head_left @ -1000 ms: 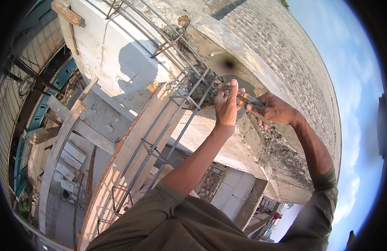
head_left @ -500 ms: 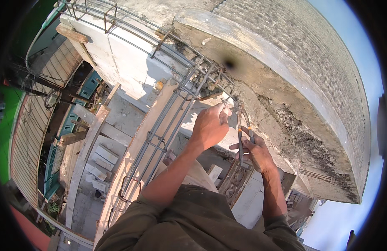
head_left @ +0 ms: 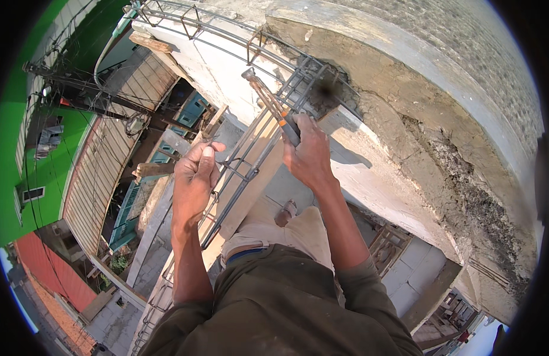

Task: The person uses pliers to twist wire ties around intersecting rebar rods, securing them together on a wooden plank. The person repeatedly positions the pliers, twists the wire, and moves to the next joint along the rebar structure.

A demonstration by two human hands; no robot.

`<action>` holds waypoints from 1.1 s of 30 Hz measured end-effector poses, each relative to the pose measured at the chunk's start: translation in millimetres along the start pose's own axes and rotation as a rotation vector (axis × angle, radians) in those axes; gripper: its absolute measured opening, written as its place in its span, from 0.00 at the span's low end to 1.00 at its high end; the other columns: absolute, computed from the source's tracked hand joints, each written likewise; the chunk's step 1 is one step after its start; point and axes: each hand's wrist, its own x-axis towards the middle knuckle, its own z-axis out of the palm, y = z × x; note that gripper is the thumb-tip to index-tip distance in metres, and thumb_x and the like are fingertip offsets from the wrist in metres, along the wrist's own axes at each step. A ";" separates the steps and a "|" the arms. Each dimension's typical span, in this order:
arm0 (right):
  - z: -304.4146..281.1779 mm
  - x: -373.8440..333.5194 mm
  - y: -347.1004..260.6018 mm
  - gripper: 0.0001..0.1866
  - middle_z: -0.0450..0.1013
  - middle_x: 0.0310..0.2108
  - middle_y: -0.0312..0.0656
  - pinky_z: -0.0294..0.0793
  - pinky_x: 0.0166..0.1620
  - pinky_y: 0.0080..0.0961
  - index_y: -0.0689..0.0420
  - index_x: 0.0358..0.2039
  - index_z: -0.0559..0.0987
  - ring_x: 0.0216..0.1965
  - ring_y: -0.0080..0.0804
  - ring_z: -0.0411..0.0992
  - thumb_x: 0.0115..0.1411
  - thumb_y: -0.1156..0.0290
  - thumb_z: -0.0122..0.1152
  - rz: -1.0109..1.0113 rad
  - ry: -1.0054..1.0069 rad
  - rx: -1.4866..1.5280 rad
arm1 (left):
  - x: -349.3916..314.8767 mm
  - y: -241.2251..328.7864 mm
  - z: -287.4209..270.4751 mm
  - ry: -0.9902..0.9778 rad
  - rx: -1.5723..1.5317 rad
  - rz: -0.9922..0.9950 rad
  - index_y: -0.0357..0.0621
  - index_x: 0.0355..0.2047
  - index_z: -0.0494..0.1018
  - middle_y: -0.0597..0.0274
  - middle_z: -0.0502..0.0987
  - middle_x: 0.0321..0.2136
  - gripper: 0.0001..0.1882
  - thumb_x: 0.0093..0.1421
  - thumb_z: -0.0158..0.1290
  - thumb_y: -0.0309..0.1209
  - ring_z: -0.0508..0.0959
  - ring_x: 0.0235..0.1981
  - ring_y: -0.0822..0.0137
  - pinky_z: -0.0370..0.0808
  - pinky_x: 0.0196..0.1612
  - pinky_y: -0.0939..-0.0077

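Note:
My right hand (head_left: 310, 148) is wrapped round the handles of a pair of pincers (head_left: 267, 98). Their metal head points up and left, over the rebar cage (head_left: 242, 170). Left of that cage, my left hand (head_left: 194, 181) is closed in a pinch, thumb against fingers. Something thin and dark may show at its fingertips, too small to name. The cage's long bars and bent stirrups run along a wooden board (head_left: 247, 199) and meet a second rebar run (head_left: 221, 40) at a corner by the wall.
A rough concrete ledge (head_left: 369, 65) curves along the right. A white wall (head_left: 209, 68) stands at the upper left. Below on the left are a corrugated roof (head_left: 111, 127), electric wires and a green building (head_left: 64, 142). A wooden beam end (head_left: 153, 170) juts out near my left hand.
Both hands have drawn away from the rebar corner. My left hand moved left and down, still pinched; my right swung up and left with the pincers. The view has shifted, showing more on the left.

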 end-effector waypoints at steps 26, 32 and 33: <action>61.3 1.9 -3.4 0.20 0.73 0.42 0.52 0.75 0.49 0.51 0.61 0.41 0.70 0.53 0.57 0.71 0.46 0.77 0.65 -0.096 0.007 -0.016 | 51.4 -49.0 -15.0 0.161 0.441 0.047 0.37 0.61 0.79 0.59 0.79 0.25 0.33 0.68 0.62 0.53 0.74 0.26 0.67 0.72 0.34 0.69; 9.8 -28.3 1.9 0.17 0.75 0.45 0.56 0.77 0.45 0.50 0.62 0.47 0.71 0.47 0.61 0.74 0.59 0.78 0.65 -0.154 0.354 0.128 | 66.3 -75.8 47.1 0.159 0.673 0.209 0.37 0.46 0.85 0.53 0.80 0.22 0.24 0.70 0.60 0.49 0.76 0.23 0.57 0.72 0.32 0.57; -2.5 -40.2 4.2 0.15 0.76 0.40 0.54 0.76 0.41 0.47 0.61 0.46 0.71 0.40 0.59 0.76 0.61 0.79 0.65 -0.044 0.363 0.199 | 58.7 -61.9 50.0 0.159 0.788 0.194 0.37 0.40 0.85 0.57 0.74 0.17 0.22 0.72 0.59 0.47 0.70 0.20 0.62 0.68 0.29 0.58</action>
